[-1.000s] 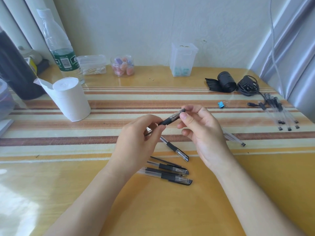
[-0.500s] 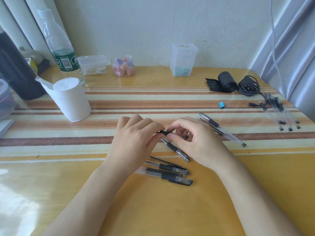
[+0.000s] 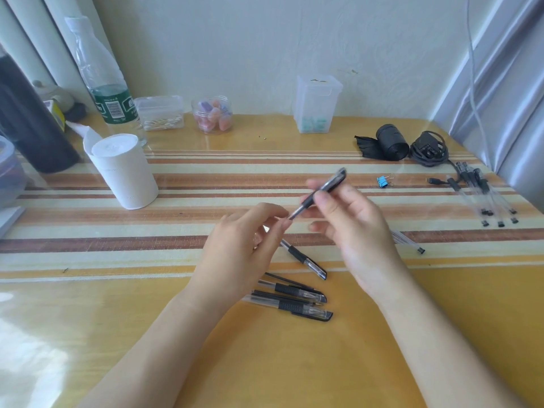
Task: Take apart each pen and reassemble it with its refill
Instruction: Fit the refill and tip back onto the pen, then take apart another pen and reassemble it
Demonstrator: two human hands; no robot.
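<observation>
held pen (image 3: 334, 180): centre of the frame, raised above the table and tilted, its capped end up and to the right, its tip end down and to the left.
right hand (image 3: 356, 231): just right of centre; thumb and fingers pinch the pen at its black grip section, and the other fingers are loosely curled below.
left hand (image 3: 241, 242): just left of centre; the fingers are curled, and the forefinger tip meets the pen's lower tip end in what looks like a pinch. The spot is blurred.
slanted pen (image 3: 306, 260): flat on the table below the hands, running from upper left to lower right.
thin refill (image 3: 284, 279): black, lying just under the slanted pen.
pair of pens (image 3: 290, 307): side by side below the refill, caps to the right.
clear tubes (image 3: 407, 241): poking out to the right from behind the right hand.
far pens (image 3: 482, 192): a loose cluster at the right edge of the frame.
binder clip (image 3: 382, 181): blue, right of the held pen.
black roll (image 3: 393, 141): upper right, beside a coiled charger (image 3: 429, 148).
clear box (image 3: 316, 104): top centre, against the wall.
jar (image 3: 212, 114): left of the box, coloured pieces inside.
swab box (image 3: 160, 113): left of the jar.
bottle (image 3: 103, 83): upper left, upright.
tissue roll (image 3: 125, 172): left, standing on end.
table (image 3: 294, 363): yellow, with a striped band across the middle.
</observation>
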